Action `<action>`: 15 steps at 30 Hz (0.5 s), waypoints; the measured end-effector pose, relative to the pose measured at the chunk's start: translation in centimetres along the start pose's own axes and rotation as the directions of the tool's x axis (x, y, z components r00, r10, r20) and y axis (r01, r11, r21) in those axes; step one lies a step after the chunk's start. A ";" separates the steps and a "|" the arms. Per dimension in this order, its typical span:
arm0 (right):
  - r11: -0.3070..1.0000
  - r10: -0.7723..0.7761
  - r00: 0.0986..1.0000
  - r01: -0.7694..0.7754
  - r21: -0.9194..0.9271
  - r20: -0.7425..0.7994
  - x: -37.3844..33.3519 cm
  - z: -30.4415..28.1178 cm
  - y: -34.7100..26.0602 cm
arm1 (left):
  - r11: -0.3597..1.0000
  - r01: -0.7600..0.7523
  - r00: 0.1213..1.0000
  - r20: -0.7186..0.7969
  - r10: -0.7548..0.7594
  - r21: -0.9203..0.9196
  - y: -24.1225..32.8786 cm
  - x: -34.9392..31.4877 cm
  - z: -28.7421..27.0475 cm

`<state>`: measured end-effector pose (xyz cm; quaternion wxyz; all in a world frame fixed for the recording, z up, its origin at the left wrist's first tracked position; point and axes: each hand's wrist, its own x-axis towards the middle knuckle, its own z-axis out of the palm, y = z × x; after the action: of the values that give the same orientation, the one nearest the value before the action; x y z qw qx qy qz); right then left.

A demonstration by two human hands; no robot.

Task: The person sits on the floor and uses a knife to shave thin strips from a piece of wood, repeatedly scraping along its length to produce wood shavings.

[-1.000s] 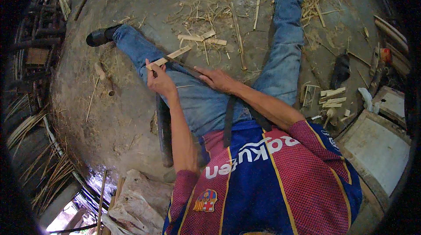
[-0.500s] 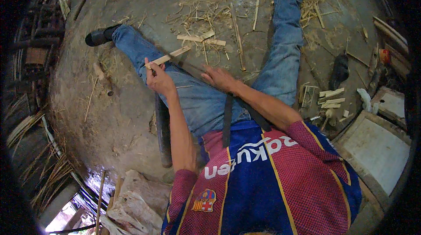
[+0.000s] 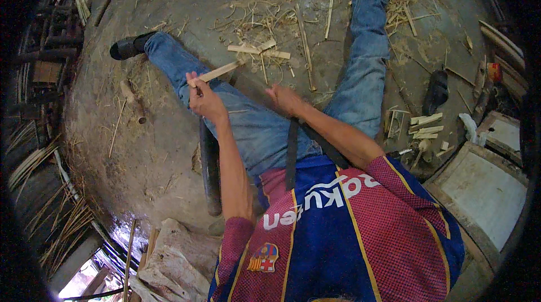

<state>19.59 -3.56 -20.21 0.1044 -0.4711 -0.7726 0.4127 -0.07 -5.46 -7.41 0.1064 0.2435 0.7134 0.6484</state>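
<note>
My left hand (image 3: 207, 103) is closed around one end of a pale bamboo strip (image 3: 221, 70), held above the left thigh. The strip's free end slants up and to the right. My right hand (image 3: 286, 101) is closed over the lap, with a dark-bladed knife (image 3: 249, 85) in it. Blurred by motion, the blade reaches toward the strip; its handle is hidden by the fingers. Just beyond, two crossed bamboo pieces (image 3: 270, 53) lie on the floor between my legs.
Curly shavings (image 3: 265, 20) cover the floor ahead. A short wooden billet (image 3: 132, 102) lies to the left. Cut pieces (image 3: 426, 125) sit right of my right leg, near a dark object (image 3: 437, 93) and a framed white panel (image 3: 482, 195). A pale sack (image 3: 174, 262) is at the lower left.
My right hand and the knife have shifted slightly, the blade moving away from the strip toward the right. The strip has tilted a little in my left hand.
</note>
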 end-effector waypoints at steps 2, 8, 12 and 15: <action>0.995 0.097 0.995 -0.097 0.030 0.000 0.5 -0.4 0.5 | 0.999 0.034 0.999 0.008 -0.034 -0.033 0.1 0.0 0.1; 0.988 0.156 0.988 -0.156 0.021 -0.001 0.4 0.0 1.3 | 0.993 0.071 0.997 0.046 -0.067 -0.093 0.7 0.0 0.6; 0.953 0.248 0.959 -0.268 0.142 0.140 0.9 0.1 1.4 | 0.979 0.108 0.992 0.083 -0.095 -0.174 1.1 0.0 0.5; 0.948 0.171 0.951 -0.230 0.218 0.259 0.8 -0.4 0.5 | 0.960 0.153 0.988 0.051 -0.145 -0.236 0.4 0.1 0.1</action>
<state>19.75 -2.62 -20.52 0.0264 -0.4788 -0.6700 0.5667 0.00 -5.31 -7.03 0.1952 0.1851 0.6446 0.7156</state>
